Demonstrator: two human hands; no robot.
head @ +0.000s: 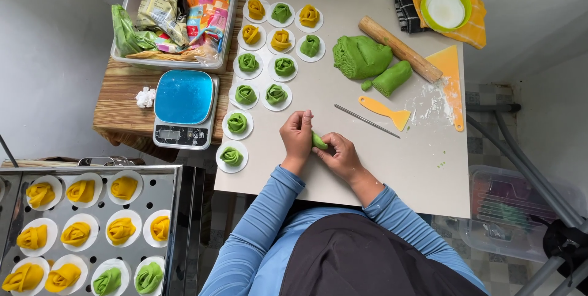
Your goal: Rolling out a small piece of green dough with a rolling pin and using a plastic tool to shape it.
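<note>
Grey walls close around a small desk (392, 173) topped with a pale board. Both hands work near its front edge: left hand (297, 133) and right hand (340, 155), each grip closed narrow on one small green dough piece (319, 141) held between them, just above the board. Left of the hands, rolled green and yellow dough shapes sit on white paper rounds (267, 45) in rows. Behind, a large green dough lump (360, 56) touches a wooden rolling pin (399, 48); an orange scraper (384, 110) and a thin metal rod (366, 120) lie nearby. At far left, a clear tub (177, 62) holds crumpled packets: green, tan, multicoloured stripes. Below it, a blue-topped scale (184, 107). A steel tray (92, 228) of finished pieces sits bottom left.
</note>
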